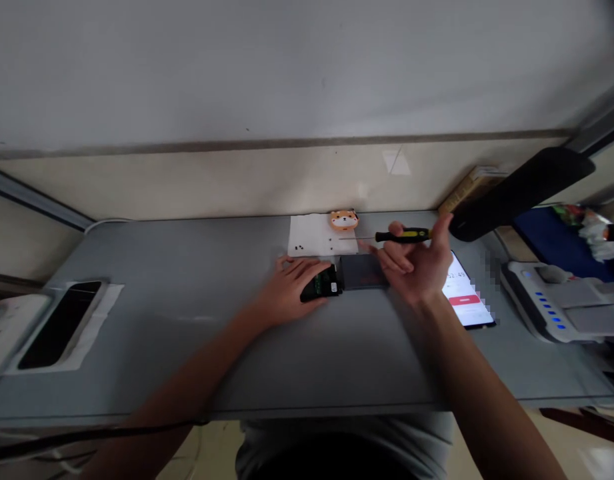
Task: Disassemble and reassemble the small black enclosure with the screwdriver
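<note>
My left hand (289,290) grips a small dark opened device (317,287) flat on the table, thumb along its near edge and fingers over its far edge. Part of it lies under my palm; its face looks dark green with a small white label. Against its right end lies a dark flat panel (363,272); I cannot tell if the two are joined. Above that panel, my right hand (417,263) holds a black and yellow screwdriver (404,235) level, its thin shaft pointing left over a white paper (309,233). Several tiny dark screws (299,247) rest on the paper.
An orange dog-face case (343,220) sits at the paper's far edge. Right of my right hand lies a lit phone (464,293), then a white power strip (551,313) and a tall black cylinder (521,193). A dark phone (61,325) lies far left. A wall closes the back.
</note>
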The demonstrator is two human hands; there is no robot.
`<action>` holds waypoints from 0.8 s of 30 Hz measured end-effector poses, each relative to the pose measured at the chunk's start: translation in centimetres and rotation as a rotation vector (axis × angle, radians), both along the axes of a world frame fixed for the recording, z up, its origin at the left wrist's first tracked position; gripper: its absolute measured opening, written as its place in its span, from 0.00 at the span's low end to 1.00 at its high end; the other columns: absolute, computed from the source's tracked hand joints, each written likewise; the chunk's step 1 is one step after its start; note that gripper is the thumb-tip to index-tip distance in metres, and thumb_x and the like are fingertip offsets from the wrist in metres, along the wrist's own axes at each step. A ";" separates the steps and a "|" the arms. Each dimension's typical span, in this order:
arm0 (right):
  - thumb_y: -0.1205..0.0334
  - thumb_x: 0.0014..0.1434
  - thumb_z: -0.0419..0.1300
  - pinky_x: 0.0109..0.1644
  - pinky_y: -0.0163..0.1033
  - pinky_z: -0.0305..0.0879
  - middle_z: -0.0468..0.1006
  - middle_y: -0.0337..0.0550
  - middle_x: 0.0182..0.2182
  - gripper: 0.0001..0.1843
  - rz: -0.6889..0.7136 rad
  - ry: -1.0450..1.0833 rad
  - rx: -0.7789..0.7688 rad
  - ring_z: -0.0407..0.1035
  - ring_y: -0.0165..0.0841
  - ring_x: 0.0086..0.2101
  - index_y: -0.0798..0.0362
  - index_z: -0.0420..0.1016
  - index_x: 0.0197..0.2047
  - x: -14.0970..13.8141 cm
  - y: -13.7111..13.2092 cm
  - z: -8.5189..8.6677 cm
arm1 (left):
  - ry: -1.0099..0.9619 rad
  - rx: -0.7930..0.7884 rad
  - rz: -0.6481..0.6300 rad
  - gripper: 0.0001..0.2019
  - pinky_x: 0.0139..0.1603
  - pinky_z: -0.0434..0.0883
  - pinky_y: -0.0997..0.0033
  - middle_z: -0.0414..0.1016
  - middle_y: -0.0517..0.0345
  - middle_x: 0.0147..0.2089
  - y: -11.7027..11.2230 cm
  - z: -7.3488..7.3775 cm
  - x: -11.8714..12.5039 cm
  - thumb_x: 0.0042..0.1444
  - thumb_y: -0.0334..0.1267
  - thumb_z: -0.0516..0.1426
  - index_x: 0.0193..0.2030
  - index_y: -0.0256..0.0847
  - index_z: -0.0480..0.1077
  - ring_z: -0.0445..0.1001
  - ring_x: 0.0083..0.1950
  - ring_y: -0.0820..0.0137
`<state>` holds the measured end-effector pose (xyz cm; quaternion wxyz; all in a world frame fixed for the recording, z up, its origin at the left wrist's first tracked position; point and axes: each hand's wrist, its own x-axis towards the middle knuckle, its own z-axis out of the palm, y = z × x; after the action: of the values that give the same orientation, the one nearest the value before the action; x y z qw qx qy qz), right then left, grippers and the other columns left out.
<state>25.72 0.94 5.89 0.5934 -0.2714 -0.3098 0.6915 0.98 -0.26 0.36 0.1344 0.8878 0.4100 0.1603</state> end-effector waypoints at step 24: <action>0.22 0.55 0.55 0.26 0.38 0.59 0.60 0.28 0.10 0.34 0.055 -0.319 0.009 0.51 0.27 0.13 0.47 0.67 0.30 -2.6 -0.1 -1.7 | -0.031 -0.050 0.043 0.24 0.70 0.59 0.46 0.76 0.49 0.62 -0.2 0.5 0.6 0.65 0.44 0.61 0.66 0.46 0.65 0.73 0.64 0.54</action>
<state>23.11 0.87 4.19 0.5189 -0.3667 -0.4103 0.6542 1.53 -0.43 0.90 0.1591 0.8727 0.4306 0.1666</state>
